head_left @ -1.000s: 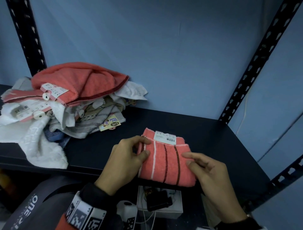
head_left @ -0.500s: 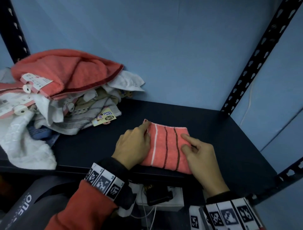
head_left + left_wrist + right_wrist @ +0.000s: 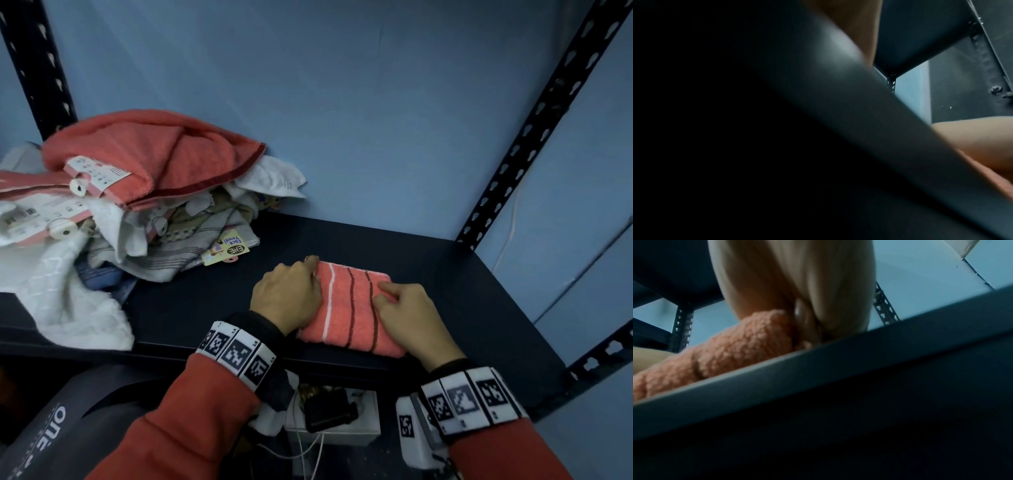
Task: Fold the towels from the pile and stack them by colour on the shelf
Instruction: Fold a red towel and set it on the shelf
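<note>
Head view: we see a folded coral towel with one white and two dark stripes lying flat near the front edge of the dark shelf. The left hand rests on the towel's left end, fingers bent over that edge; the grip there looks narrow, though we cannot tell whether the fingers pinch the cloth or only press it. The right hand lies on the towel's right part, its fingers stretched nearly flat and pressing down, so the grip holds nothing. Both wrists carry bands of black-and-white markers over red sleeves.

At the left of the same shelf, well apart from the folded towel, lies the unsorted pile: a large coral towel on top, white and grey striped cloths beneath, several paper labels, and a yellow tag at its near right edge. Perforated black uprights frame the shelf against a blue wall.

Right wrist view: we see the towel's looped pile on the shelf lip, with the fingers bearing down on it. Left wrist view: mostly dark, filled by the shelf edge.
</note>
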Demonstrator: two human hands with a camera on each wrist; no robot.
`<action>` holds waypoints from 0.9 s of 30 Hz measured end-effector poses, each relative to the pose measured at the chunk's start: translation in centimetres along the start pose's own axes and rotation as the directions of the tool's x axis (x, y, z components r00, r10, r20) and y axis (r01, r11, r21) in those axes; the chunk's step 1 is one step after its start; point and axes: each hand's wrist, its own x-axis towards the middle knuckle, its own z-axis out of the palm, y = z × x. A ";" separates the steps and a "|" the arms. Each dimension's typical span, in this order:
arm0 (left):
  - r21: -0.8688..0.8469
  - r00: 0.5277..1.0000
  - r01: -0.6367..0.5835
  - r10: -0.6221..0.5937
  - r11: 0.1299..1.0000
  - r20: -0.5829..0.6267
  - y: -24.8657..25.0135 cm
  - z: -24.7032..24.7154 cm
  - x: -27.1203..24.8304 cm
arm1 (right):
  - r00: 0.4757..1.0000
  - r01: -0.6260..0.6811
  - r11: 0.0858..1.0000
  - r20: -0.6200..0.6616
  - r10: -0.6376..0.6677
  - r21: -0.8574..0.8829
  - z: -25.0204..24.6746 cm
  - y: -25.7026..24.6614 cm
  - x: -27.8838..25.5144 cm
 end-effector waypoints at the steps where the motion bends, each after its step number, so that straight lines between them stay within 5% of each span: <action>1: -0.024 1.000 -0.006 0.006 1.000 0.002 -0.2 -0.1 -0.1 | 1.000 0.001 1.000 0.004 0.000 -0.022 -0.1 -0.2 -0.1; 6: -0.120 1.000 -0.030 0.030 0.992 -0.001 -1.1 -0.4 -1.3 | 0.999 0.047 0.973 0.019 -0.044 -0.224 0.3 -0.6 -1.7; 9: -0.004 0.991 -0.005 0.005 1.000 -0.135 -0.5 -0.2 -2.4 | 0.995 0.051 0.858 -0.048 -0.088 -0.510 0.9 -1.2 -3.1; 13: 0.150 0.939 -0.105 0.147 0.983 -0.310 1.2 1.3 -3.0 | 0.915 0.252 0.763 -0.111 -0.389 -0.595 2.2 -1.5 -3.5; 15: 0.155 0.952 -0.181 0.212 0.971 -0.218 1.6 2.7 -2.5 | 0.920 0.370 0.772 0.086 -0.383 -0.518 3.2 -1.1 -2.3; 17: 0.142 0.980 -0.182 0.192 0.973 -0.061 1.3 3.6 -1.7 | 0.934 0.349 0.832 0.230 -0.273 -0.431 3.5 -0.1 -0.9; 20: 0.097 0.988 -0.155 0.153 0.983 0.034 0.6 3.5 -1.1 | 0.953 0.240 0.912 0.263 -0.154 -0.334 2.7 1.1 0.5; 27: 0.060 0.990 -0.103 0.096 0.993 0.107 -1.1 2.9 -1.1 | 0.971 0.116 0.937 0.237 -0.037 -0.330 1.3 2.6 2.8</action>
